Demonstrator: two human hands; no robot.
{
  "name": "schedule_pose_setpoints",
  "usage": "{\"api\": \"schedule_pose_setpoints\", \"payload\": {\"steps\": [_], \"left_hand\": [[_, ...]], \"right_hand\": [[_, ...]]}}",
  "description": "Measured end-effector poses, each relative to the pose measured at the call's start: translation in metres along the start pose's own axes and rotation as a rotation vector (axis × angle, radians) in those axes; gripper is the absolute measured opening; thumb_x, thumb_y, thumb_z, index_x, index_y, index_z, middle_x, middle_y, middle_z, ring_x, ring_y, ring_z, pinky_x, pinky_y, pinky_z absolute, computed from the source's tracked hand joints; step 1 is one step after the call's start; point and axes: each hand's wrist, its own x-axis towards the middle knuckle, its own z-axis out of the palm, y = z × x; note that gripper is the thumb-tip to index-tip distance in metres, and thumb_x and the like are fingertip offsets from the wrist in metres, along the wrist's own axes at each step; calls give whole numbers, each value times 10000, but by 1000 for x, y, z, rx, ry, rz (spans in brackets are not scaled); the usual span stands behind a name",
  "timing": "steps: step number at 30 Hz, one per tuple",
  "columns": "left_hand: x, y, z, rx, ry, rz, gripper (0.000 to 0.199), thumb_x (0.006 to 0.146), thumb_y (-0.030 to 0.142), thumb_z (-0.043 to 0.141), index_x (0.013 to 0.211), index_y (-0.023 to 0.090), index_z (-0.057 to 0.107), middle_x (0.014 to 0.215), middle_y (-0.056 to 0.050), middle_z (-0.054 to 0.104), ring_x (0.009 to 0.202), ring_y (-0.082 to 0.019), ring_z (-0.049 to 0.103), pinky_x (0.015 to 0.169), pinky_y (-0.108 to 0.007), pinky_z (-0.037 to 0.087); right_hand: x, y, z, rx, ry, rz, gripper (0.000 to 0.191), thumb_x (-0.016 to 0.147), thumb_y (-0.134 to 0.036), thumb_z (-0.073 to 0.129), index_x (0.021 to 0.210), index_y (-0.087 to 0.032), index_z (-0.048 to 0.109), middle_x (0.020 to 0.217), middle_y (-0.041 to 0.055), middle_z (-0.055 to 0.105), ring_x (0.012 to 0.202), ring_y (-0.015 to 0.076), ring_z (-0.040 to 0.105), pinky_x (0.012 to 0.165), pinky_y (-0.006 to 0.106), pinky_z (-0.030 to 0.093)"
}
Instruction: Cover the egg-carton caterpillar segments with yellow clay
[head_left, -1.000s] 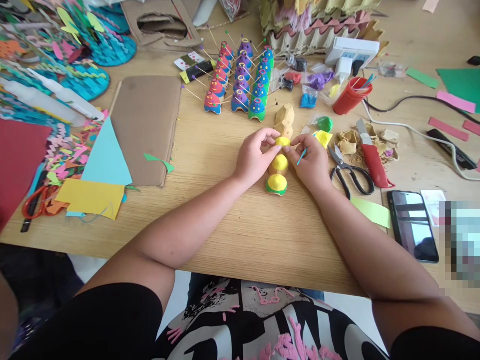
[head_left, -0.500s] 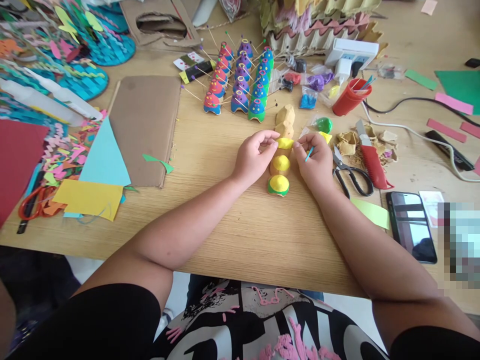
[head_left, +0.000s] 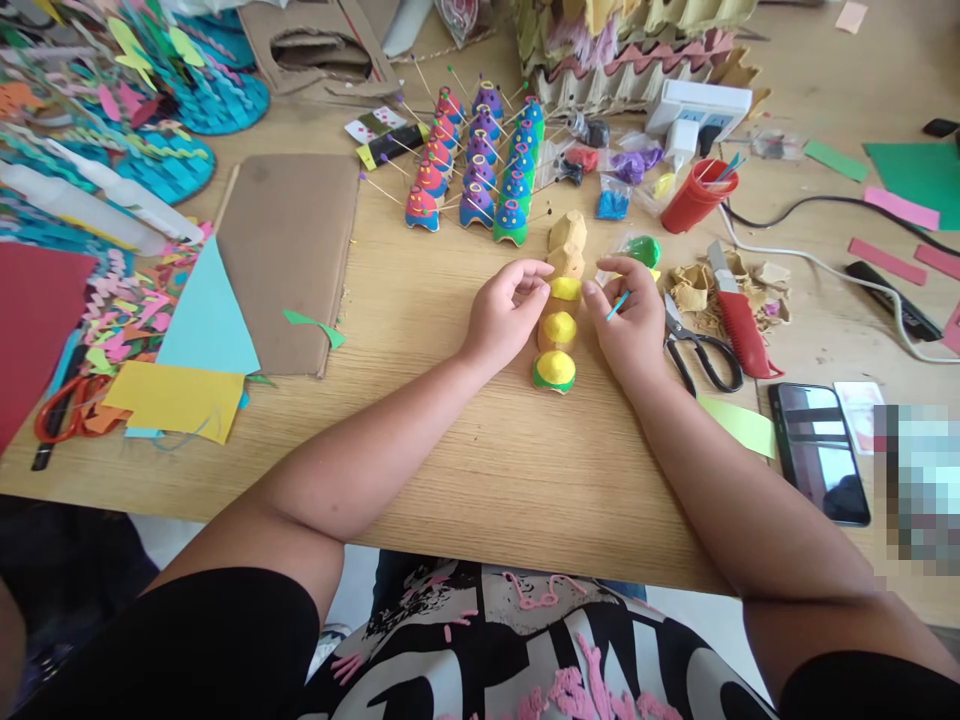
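A strip of egg carton cups (head_left: 568,232) stands lengthwise before me. Its nearer bumps are capped with yellow clay (head_left: 559,326), and the nearest cup also has a green clay band (head_left: 555,386). My left hand (head_left: 506,310) is at the strip's left side, fingers loosely bent and apart from the thumb, with nothing visible in them. On the other side, my right hand (head_left: 628,315) has its fingers curled around a thin blue stick (head_left: 618,305). Behind that hand lies a packet of green clay (head_left: 643,250), with a bit of yellow partly hidden.
Three painted carton caterpillars (head_left: 478,190) stand at the back. Black-handled scissors (head_left: 705,350), a red-handled knife (head_left: 742,320) and a phone (head_left: 819,453) lie at right. A red cup (head_left: 694,200) stands behind them. Cardboard (head_left: 292,260) and paper scraps are at left.
My fingers have parted slightly from the third yellow clay cap, which they were touching on both sides. The cap now rests on its bump. The blue stick stays in my right hand.
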Motion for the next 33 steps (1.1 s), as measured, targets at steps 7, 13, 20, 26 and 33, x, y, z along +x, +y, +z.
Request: {"api": "schedule_pose_setpoints", "payload": {"steps": [7, 13, 20, 26, 33], "left_hand": [[-1, 0, 0, -12, -14, 17, 248, 1082, 165, 725, 1296, 268, 798, 1224, -42, 907, 1147, -194, 851, 1055, -329, 669], [-1, -1, 0, -28, -35, -9, 271, 1087, 158, 713, 1320, 276, 787, 1184, -42, 900, 1148, -209, 869, 1028, -344, 685], [-2, -3, 0, -75, -57, -23, 270, 1107, 150, 698, 1328, 294, 758, 1119, -22, 904, 1101, -214, 896, 982, -349, 700], [-3, -2, 1, -71, -36, -12, 265, 1102, 149, 714, 1324, 286, 762, 1070, -20, 909, 1076, -214, 904, 993, -350, 705], [1, -4, 1, -48, 14, -15, 289, 1074, 125, 700, 1304, 278, 783, 1126, -24, 901, 1091, -185, 869, 1025, -328, 690]], "right_hand": [[-1, -2, 3, 12, -120, 16, 530, 1053, -710, 850, 1443, -350, 849, 852, -6, 639, 779, 231, 618, 791, 443, 599], [0, -4, 4, 7, -139, 46, 401, 1026, -626, 897, 1279, -315, 899, 820, -12, 700, 749, 207, 610, 757, 399, 583], [0, -11, -4, 3, -166, 33, 429, 1020, -713, 883, 1177, -314, 870, 767, -26, 599, 739, 208, 580, 738, 384, 529], [2, -7, -1, -7, -171, 40, 463, 972, -732, 943, 1157, -321, 838, 751, -44, 543, 705, 195, 523, 707, 377, 490], [2, -6, 1, -20, -179, 67, 275, 992, -483, 966, 1171, -319, 838, 744, -56, 560, 689, 186, 517, 704, 376, 498]]}}
